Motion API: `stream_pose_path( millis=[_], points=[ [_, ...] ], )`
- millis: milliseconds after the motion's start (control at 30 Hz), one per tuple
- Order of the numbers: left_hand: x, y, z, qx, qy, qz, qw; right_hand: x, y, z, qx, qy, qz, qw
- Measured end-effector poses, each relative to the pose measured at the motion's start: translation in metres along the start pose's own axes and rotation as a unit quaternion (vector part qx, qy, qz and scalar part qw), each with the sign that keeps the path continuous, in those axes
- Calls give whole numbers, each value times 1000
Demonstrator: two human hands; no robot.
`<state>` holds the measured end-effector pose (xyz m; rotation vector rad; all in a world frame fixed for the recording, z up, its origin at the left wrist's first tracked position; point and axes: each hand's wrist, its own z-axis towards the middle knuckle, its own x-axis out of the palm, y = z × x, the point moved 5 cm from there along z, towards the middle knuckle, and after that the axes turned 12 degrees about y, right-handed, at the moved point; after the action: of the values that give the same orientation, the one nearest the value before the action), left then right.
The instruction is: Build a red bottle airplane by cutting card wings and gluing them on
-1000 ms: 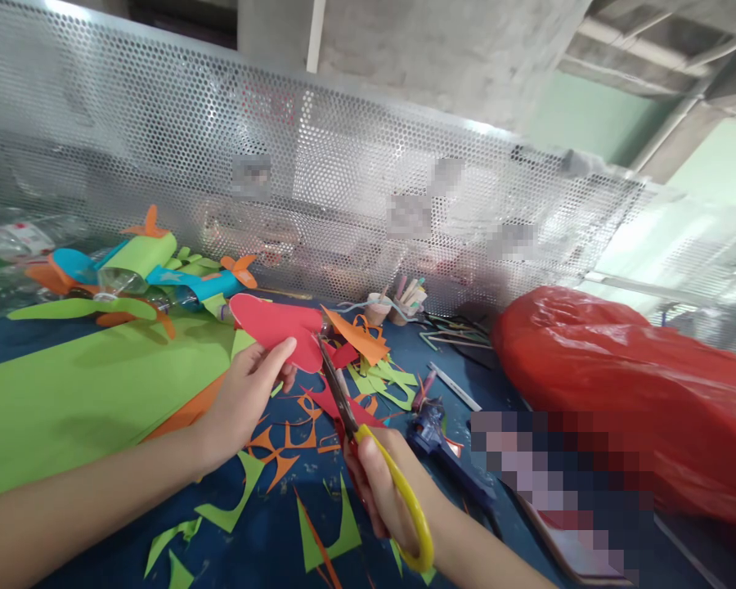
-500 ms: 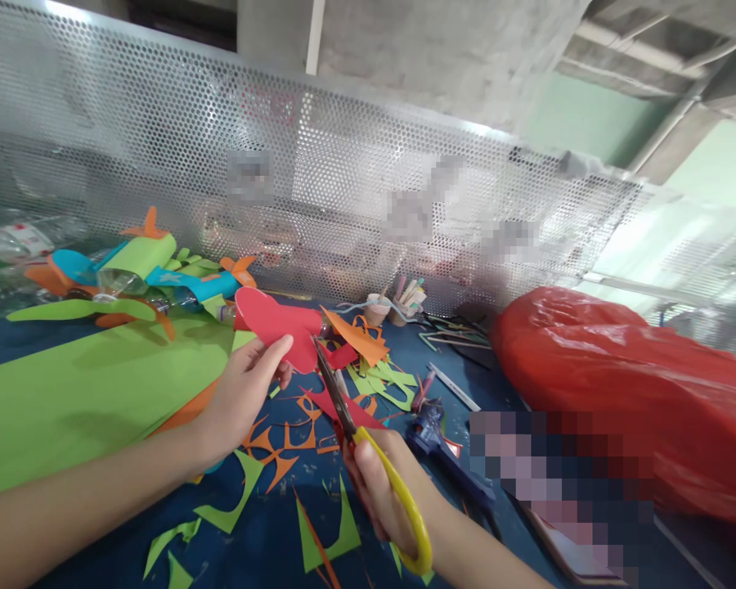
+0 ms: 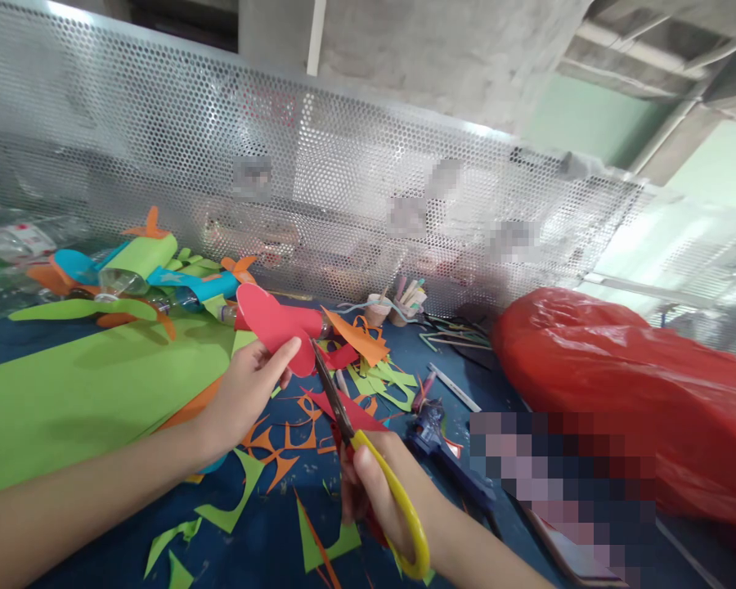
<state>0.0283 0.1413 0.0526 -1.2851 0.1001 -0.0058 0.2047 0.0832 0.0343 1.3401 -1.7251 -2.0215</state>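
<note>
Between the thumb and fingers of my left hand [image 3: 249, 393] is a red paper shape [image 3: 276, 323] with rounded lobes. My right hand [image 3: 386, 483] grips scissors [image 3: 398, 507] with a yellow handle and dark blades. The blade tips point up and left, at the right edge of the red paper. Below the blades lies a pointed red scrap [image 3: 359, 409]. Orange scraps [image 3: 300, 429] and green scraps [image 3: 236, 495] are spread over the dark blue table [image 3: 245, 560] around both hands.
Green paper sheets [image 3: 98, 384] lie at the left, with paper-wrapped bottles [image 3: 202, 286] behind them. A blue glue gun [image 3: 433, 433], a white pen [image 3: 454, 386] and cups [image 3: 377, 311] are right of centre. A red plastic bag [image 3: 619, 393] fills the right side behind a pixelated area.
The red paper has turned slightly in my left hand, whose thumb has shifted a little to the right. The scissors have moved slightly, and the fingers of my right hand have changed position.
</note>
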Motion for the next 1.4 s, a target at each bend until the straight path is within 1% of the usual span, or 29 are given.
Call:
stream_pose_path(
  millis=[200,300,500,800,1067,1233,1400],
  points=[
    [3,-1,-2,-7,0,-20,1000,-1,-2,-4,-21,-7,-50,999],
    [6,-4,-4,-6,11,-37,999,-3,1,-4,-31,3,-68,997],
    [9,-9,-6,-12,31,-50,998,-3,1,-2,-42,4,-62,997],
    [12,-10,-7,-24,47,-57,997,-2,-1,-1,-30,-15,-59,998],
    [13,-13,-8,-24,52,-73,996,-8,10,2,-7,-57,-102,993],
    [14,-11,-7,-22,63,-79,995,-8,9,0,-6,-42,-90,995],
    [13,-10,-7,-18,61,-75,995,-6,9,0,-18,-31,-70,997]
  ],
)
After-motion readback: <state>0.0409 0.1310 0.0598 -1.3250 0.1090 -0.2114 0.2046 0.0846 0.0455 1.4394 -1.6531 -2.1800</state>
